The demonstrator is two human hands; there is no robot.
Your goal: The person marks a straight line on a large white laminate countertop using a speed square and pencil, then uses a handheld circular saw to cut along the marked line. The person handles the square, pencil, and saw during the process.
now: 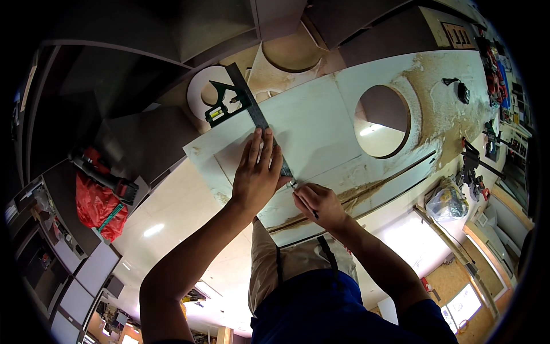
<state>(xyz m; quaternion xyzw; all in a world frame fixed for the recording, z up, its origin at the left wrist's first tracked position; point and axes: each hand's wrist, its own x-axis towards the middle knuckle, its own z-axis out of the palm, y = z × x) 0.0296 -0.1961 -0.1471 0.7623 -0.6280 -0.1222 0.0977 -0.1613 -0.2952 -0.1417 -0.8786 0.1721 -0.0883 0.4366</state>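
A white board dusted with sawdust lies before me, with a large round hole toward its right. Across its left part runs the dark blade of a combination square, whose green head with a yellow level vial sits against the far edge. My left hand lies over the blade, fingers stretched out and pressing it onto the board. At the blade's near end my right hand grips a thin dark pencil or marker, its tip touching the board. Faint straight lines show on the board's surface.
A red and black power tool with a red dust bag rests at the left. Black clamps and a clear plastic bag are at the right. A small black object with a cord sits on the board's far right. Dark cabinet panels stand beyond.
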